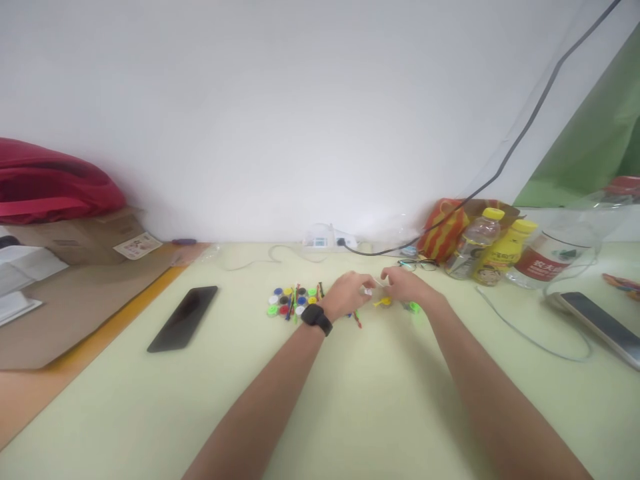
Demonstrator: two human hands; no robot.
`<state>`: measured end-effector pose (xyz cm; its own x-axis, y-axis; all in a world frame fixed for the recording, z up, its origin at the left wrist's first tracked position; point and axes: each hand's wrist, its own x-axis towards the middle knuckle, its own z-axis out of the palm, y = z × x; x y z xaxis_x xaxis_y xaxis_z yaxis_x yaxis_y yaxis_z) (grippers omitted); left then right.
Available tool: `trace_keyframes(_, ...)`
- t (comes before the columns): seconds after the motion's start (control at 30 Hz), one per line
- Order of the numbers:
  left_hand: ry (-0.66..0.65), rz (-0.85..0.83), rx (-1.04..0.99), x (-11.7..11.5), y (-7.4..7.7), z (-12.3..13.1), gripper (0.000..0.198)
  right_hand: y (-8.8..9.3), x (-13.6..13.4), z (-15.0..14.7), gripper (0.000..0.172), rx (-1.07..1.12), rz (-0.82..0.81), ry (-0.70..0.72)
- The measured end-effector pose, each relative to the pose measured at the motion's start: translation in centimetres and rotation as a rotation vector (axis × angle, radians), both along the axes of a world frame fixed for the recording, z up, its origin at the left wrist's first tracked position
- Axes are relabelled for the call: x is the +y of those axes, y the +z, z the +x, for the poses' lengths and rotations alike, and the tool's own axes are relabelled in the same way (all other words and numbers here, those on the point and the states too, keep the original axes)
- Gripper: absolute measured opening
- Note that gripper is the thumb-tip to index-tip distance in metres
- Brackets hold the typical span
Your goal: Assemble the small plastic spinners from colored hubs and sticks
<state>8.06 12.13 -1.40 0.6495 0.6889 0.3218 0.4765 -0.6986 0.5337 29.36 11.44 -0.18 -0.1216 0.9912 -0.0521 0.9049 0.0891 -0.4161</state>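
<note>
My left hand, with a black watch on its wrist, is closed in a pinch. A small whitish piece shows at its fingertips, too small to name. Facing it, my right hand has its fingers curled together near a pale, see-through thing between the hands; what it grips is hidden. Left of my left hand lie several small round coloured discs and thin coloured sticks. A yellow piece lies just under the gap between the hands, and a green one below my right hand.
A black phone lies on the table at left, another phone at right. Bottles, a red-yellow bag and glasses stand or lie at back right. A power strip with a dark cable sits by the wall. Cardboard covers the left.
</note>
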Motion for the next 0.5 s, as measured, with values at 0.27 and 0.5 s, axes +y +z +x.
trace_keyframes(0.27, 0.086, 0.077, 0.082, 0.1, 0.4, -0.8, 0.016, 2.0, -1.4, 0.5, 0.016, 0.11, -0.187, 0.192)
trace_keyframes(0.5, 0.026, -0.016, -0.188, 0.0, 2.2, -0.9, 0.022, 3.5, -1.8, -0.1, 0.005, 0.459, -0.126, 0.089)
